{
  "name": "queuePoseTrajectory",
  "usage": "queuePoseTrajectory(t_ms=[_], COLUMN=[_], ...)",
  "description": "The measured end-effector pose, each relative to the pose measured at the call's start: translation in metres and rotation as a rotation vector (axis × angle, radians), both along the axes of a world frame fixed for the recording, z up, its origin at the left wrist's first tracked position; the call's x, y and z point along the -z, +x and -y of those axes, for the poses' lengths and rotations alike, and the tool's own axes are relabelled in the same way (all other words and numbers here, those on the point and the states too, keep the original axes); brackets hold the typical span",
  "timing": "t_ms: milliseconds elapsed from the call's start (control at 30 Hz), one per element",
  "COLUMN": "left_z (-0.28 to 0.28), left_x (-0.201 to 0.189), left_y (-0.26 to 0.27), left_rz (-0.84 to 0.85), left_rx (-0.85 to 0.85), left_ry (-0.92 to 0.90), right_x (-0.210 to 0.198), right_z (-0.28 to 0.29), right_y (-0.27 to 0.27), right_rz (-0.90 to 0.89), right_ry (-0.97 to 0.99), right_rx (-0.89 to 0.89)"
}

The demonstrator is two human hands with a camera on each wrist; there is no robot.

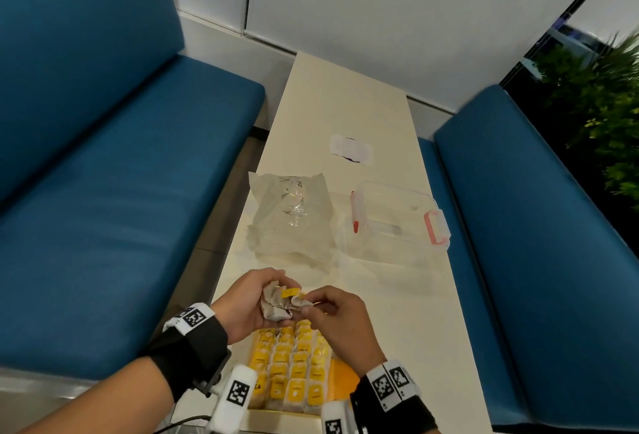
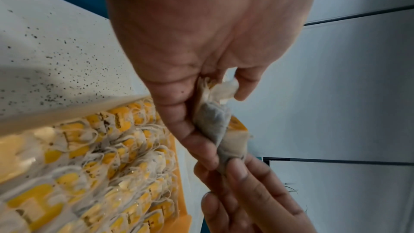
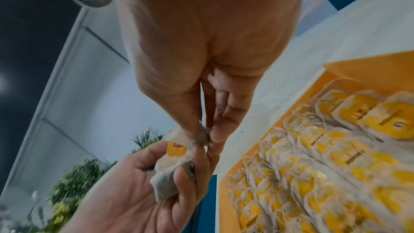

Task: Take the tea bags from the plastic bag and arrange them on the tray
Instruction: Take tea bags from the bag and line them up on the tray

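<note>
1. Head view: left hand (image 1: 249,302) raised over the near end of the desk (image 1: 408,312), fingers curled round a small clump of tea bags (image 1: 276,305); one yellow tag shows at the top of the clump.
2. Head view: right hand (image 1: 340,317) meets the left; thumb and forefinger are pinched together on the right edge of the clump.
3. Head view: orange tray (image 1: 342,376) lies on the desk directly below both hands. Rows of tea bags with yellow tags fill its left and middle part; the right strip of the tray floor is bare.
4. Head view: plastic bag (image 1: 292,222) lies crumpled on the desk beyond the hands, apart from them. I cannot tell whether anything is left in it. Just right of it stands a clear plastic container (image 1: 397,222) with red clips.
5. Head view: blue bench seats (image 1: 114,198) run along both sides of the desk; a green plant (image 1: 601,98) is at far right.
6. Left wrist view: left-hand fingers (image 2: 186,125) clamp a grey tea bag against the palm; right-hand fingertips (image 2: 237,171) grip its lower end. The filled tray (image 2: 177,162) is below and to the left.
7. Right wrist view: right thumb and forefinger (image 3: 197,127) closed on a corner of paper; the left hand (image 3: 139,192) cups the bags beneath, yellow tag up. Dark specks lie on the desk beside the tray (image 3: 226,183).
</note>
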State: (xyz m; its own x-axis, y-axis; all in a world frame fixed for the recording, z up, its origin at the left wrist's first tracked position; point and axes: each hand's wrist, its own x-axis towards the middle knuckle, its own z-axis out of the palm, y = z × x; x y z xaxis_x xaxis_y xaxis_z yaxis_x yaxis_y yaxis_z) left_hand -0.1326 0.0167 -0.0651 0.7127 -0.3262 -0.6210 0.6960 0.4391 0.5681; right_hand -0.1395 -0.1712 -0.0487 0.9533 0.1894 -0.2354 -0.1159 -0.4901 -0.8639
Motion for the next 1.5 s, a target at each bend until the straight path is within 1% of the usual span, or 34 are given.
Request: queuePoseTrajectory(t_ms=[100, 200, 333, 400, 433, 467, 500, 567, 633, 667, 767, 833, 933, 1067, 1167, 1267, 1367, 1500], left_z=[-0.001, 0.001, 0.005, 0.008, 0.009, 0.011, 0.012, 0.014, 0.015, 0.016, 0.021, 0.024, 0.024, 0.020, 0.011, -0.002, -0.011, -0.016], left_x=[0.002, 0.004, 0.005, 0.006, 0.006, 0.006, 0.006, 0.005, 0.005, 0.004, 0.002, 0.001, 0.004, 0.010, 0.015, 0.024, 0.032, 0.037], left_y=[0.000, 0.000, 0.001, 0.002, 0.002, 0.004, 0.005, 0.009, 0.012, 0.013, 0.014, 0.014, 0.014, 0.014, 0.014, 0.014, 0.012, 0.011], left_rz=[0.038, 0.108, 0.211, 0.275, 0.314, 0.363, 0.422, 0.543, 0.648, 0.687, 0.760, 0.785, 0.778, 0.761, 0.713, 0.668, 0.633, 0.619], left_rx=[0.007, 0.042, 0.164, 0.179, 0.168, 0.155, 0.151, 0.164, 0.208, 0.231, 0.277, 0.291, 0.293, 0.300, 0.282, 0.278, 0.277, 0.283], left_ry=[0.000, 0.023, 0.125, 0.197, 0.244, 0.310, 0.399, 0.602, 0.774, 0.822, 0.869, 0.874, 0.871, 0.870, 0.918, 0.994, 1.048, 1.036], right_x=[-0.002, -0.005, -0.002, -0.003, -0.004, -0.005, -0.007, -0.013, -0.023, -0.027, -0.034, -0.035, -0.038, -0.039, -0.038, -0.037, -0.034, -0.028], right_z=[0.008, 0.012, 0.014, 0.015, 0.015, 0.016, 0.018, 0.022, 0.024, 0.024, 0.023, 0.022, 0.022, 0.024, 0.033, 0.046, 0.055, 0.058], right_y=[0.001, 0.002, 0.002, 0.002, 0.002, 0.003, 0.004, 0.009, 0.015, 0.018, 0.025, 0.028, 0.028, 0.025, 0.025, 0.023, 0.015, 0.012], right_rz=[-0.080, -0.165, -0.237, -0.258, -0.264, -0.248, -0.196, -0.034, 0.104, 0.141, 0.189, 0.200, 0.196, 0.250, 0.235, 0.184, 0.053, -0.165], right_ry=[0.203, 0.355, 0.479, 0.500, 0.478, 0.411, 0.295, 0.045, -0.084, -0.119, -0.240, -0.280, -0.295, -0.391, -0.497, -0.666, -0.796, -0.830], right_rx=[0.061, 0.103, 0.155, 0.158, 0.146, 0.124, 0.100, 0.063, 0.005, -0.031, -0.123, -0.135, -0.104, -0.136, -0.179, -0.284, -0.433, -0.632])
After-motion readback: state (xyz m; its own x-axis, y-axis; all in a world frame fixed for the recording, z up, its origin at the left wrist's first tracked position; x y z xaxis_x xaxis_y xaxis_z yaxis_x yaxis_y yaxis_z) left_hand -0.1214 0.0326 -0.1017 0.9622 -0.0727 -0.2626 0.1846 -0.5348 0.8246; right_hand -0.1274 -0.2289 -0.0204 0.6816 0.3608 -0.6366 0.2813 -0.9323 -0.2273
